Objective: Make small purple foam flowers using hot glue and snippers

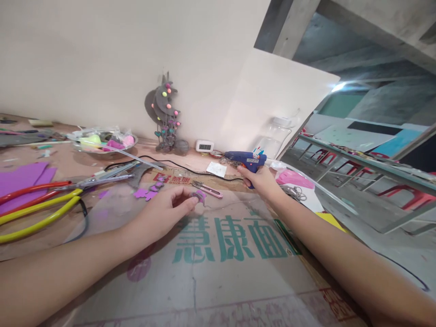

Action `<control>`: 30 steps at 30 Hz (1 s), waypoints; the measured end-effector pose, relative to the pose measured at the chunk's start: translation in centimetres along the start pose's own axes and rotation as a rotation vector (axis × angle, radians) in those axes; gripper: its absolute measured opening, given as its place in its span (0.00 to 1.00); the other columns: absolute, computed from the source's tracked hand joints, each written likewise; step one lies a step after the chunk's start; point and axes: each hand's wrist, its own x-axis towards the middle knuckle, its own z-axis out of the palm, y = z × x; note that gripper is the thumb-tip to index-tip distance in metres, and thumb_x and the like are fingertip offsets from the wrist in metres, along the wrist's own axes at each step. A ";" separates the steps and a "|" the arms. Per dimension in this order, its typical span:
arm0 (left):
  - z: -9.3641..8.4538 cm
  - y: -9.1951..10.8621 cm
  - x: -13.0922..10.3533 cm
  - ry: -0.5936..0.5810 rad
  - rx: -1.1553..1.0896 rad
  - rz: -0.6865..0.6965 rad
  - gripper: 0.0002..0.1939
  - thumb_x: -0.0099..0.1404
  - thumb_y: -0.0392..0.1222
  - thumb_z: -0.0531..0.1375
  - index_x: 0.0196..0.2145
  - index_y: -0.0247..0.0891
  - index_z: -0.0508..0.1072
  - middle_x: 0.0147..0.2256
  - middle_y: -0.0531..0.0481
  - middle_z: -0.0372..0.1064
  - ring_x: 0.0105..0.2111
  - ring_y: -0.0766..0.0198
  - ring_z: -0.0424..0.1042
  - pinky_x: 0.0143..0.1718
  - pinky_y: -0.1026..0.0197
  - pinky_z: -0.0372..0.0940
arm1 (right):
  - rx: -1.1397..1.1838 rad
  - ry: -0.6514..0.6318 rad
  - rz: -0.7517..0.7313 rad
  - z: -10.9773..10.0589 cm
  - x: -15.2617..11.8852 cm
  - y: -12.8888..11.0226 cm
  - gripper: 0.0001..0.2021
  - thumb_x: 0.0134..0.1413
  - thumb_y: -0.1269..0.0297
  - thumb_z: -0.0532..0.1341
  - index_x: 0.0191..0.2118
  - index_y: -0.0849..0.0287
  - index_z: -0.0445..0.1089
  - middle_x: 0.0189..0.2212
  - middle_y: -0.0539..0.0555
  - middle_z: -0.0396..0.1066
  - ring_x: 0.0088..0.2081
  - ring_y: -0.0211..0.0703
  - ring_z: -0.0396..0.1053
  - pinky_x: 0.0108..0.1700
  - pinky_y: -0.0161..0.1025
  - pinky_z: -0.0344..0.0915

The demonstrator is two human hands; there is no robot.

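My left hand (179, 203) is closed, pinching a small purple and grey felt piece (200, 196) between thumb and fingers, low over the work surface. A thin grey string trails from near this piece. My right hand (257, 178) is wrapped round the handle of a blue glue gun (244, 159), whose nozzle points left. A small red light glows on the gun's body. Pink-handled thread snips (210, 190) lie just beyond my left fingertips. More purple felt cutouts (146, 193) rest to the left of that hand.
Red-handled and yellow-handled scissors (64, 193) lie at left beside purple sheets (25, 184). A bowl (102, 150) of bright craft bits, a hanging moon decoration (165, 111), a small digital clock (204, 146) and a clear jar (277, 136) stand along the back wall.
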 end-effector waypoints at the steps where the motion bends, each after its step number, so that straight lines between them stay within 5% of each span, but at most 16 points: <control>1: 0.0 -0.1 0.0 0.002 0.000 -0.003 0.12 0.62 0.48 0.52 0.29 0.38 0.65 0.25 0.56 0.62 0.24 0.69 0.60 0.26 0.66 0.56 | 0.029 -0.052 -0.010 -0.1 -0.7 -0.7 0.17 0.47 0.50 0.59 0.27 0.61 0.65 0.11 0.46 0.59 0.15 0.34 0.57 0.22 0.33 0.58; 7: 0.0 -0.1 0.0 0.005 -0.012 0.000 0.11 0.62 0.46 0.53 0.27 0.38 0.64 0.23 0.57 0.59 0.24 0.69 0.59 0.25 0.67 0.55 | 0.132 -0.141 -0.005 0.1 -5.8 -3.4 0.14 0.47 0.54 0.62 0.35 0.60 0.69 0.32 0.54 0.72 0.21 0.34 0.64 0.26 0.34 0.63; 12: 0.0 0.2 -0.1 0.009 0.000 -0.006 0.11 0.61 0.46 0.53 0.26 0.38 0.63 0.22 0.58 0.57 0.21 0.71 0.57 0.24 0.68 0.54 | -0.031 -0.107 0.038 0.2 -8.9 -3.3 0.15 0.49 0.51 0.59 0.34 0.58 0.69 0.27 0.52 0.71 0.28 0.40 0.67 0.33 0.38 0.65; 17: 0.0 0.4 -0.3 0.025 0.043 -0.031 0.10 0.61 0.46 0.53 0.27 0.39 0.65 0.21 0.58 0.60 0.20 0.70 0.58 0.22 0.68 0.53 | -0.006 -0.205 -0.114 0.4 -9.7 -4.4 0.14 0.52 0.52 0.56 0.36 0.57 0.69 0.34 0.52 0.72 0.38 0.43 0.69 0.42 0.39 0.64; 21: 0.0 0.6 -0.4 0.041 0.074 0.002 0.10 0.61 0.46 0.54 0.26 0.38 0.65 0.21 0.58 0.60 0.20 0.70 0.57 0.22 0.68 0.53 | 0.015 -0.285 -0.141 0.9 -9.9 -4.8 0.10 0.50 0.55 0.59 0.31 0.58 0.68 0.31 0.51 0.70 0.34 0.41 0.68 0.36 0.36 0.64; 30: 0.1 0.2 -0.3 0.051 0.083 0.030 0.11 0.61 0.46 0.53 0.25 0.38 0.63 0.22 0.57 0.59 0.22 0.69 0.58 0.24 0.67 0.54 | -0.131 -0.252 -0.137 1.3 -9.9 -4.4 0.13 0.46 0.53 0.61 0.25 0.59 0.64 0.23 0.48 0.63 0.27 0.38 0.63 0.30 0.35 0.59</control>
